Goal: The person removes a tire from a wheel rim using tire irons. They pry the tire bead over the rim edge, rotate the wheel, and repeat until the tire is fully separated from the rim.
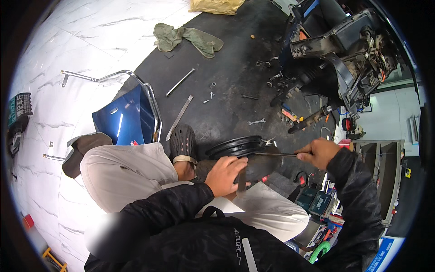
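A black wheel rim (231, 144) with a dark tire (265, 165) sits at the middle, between my legs and beside my clog (182, 143). My left hand (223, 177) is closed on a flat metal lever (242, 183) at the near side of the wheel, its fingertips close to the rim. My right hand (319, 154) grips a long thin metal lever (281, 154), which reaches left to the rim. The tip of that lever at the rim is too small to make out clearly.
A partly dismantled scooter (344, 41) stands at upper right. A blue panel (115, 118), chrome bar (140, 79), loose steel strip (179, 118), long bolt (180, 82), wrench (256, 122) and green cloth (199, 41) lie about. Shelving (385, 172) and tool boxes (317, 201) are at right.
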### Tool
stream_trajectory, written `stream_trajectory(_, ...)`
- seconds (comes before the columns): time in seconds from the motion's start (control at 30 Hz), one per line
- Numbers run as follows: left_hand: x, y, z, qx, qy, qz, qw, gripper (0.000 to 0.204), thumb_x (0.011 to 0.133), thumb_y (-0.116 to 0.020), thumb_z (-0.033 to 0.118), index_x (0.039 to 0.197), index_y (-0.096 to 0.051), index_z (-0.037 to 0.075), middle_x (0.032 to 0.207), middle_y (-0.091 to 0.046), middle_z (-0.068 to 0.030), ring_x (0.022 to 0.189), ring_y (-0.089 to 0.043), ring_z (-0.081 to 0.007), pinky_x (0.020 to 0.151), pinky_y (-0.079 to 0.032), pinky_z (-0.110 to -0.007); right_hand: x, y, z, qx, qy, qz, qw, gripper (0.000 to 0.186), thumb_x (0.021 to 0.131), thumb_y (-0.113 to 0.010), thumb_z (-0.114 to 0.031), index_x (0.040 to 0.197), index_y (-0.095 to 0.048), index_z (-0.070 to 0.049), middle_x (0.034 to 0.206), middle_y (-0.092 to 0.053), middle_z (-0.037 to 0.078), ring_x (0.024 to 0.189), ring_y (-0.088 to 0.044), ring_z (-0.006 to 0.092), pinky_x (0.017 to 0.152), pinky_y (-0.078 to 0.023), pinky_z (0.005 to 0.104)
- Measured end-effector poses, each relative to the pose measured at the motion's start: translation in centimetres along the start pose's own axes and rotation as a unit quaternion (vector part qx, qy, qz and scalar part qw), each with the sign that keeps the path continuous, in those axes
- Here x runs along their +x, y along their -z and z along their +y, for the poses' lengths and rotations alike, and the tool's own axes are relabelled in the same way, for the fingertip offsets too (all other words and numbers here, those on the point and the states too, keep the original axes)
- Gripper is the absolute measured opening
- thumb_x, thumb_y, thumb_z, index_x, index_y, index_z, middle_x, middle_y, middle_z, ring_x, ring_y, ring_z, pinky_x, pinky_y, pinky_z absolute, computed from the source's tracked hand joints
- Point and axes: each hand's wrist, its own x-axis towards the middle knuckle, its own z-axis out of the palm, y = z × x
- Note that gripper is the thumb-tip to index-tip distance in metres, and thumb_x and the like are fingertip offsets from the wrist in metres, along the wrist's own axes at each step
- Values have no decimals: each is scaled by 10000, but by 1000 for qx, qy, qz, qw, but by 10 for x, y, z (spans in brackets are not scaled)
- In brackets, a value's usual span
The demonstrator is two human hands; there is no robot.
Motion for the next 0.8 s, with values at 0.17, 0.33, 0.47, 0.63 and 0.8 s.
stream_trajectory(0.17, -12, -10, 12, 20, -56, -48, 997, 735, 750, -880, 341, 1362, -585, 59, 1498, -610, -74, 1258, -562, -303, 1089, -449, -483, 40, 40, -15, -67, -6, -101, 993, 360, 980, -715, -429, 1177, -830, -150, 918, -799, 154, 873, -773, 324, 805, -584, 444)
stream_trajectory(0.33, -1, -14, 5, 20, -22, -40, 999, 752, 761, -877, 335, 1383, -564, 51, 1505, -603, -81, 1271, -559, -312, 1085, -447, -492, 50, 24, -36, -127, -43, -65, 989, 319, 982, -695, -401, 1078, -840, -134, 939, -799, 140, 927, -770, 361, 853, -599, 489)
stream_trajectory(0.47, 12, -9, -1, 8, -23, -36, 999, 760, 768, -873, 342, 1393, -550, 56, 1500, -602, -82, 1280, -553, -317, 1076, -448, -491, 37, -2, -49, -128, -54, -1, 990, 330, 998, -683, -394, 1032, -833, -102, 976, -792, 188, 988, -767, 383, 870, -608, 512)
stream_trajectory(0.63, 22, -6, -2, 5, -19, -28, 999, 747, 766, -875, 349, 1382, -563, 62, 1476, -615, -72, 1276, -556, -315, 1079, -449, -483, 27, -35, -43, -61, -79, 49, 994, 394, 1013, -671, -389, 1052, -792, -16, 943, -770, 231, 942, -759, 436, 857, -606, 520)
stream_trajectory(0.8, 13, -2, -1, 3, -46, -42, 998, 716, 770, -870, 351, 1358, -590, 53, 1469, -622, -70, 1269, -560, -313, 1081, -448, -488, 22, -48, -14, 245, -204, -169, 933, 498, 1069, -623, -422, 890, -739, 28, 759, -712, 148, 646, -699, 300, 640, -571, 430)
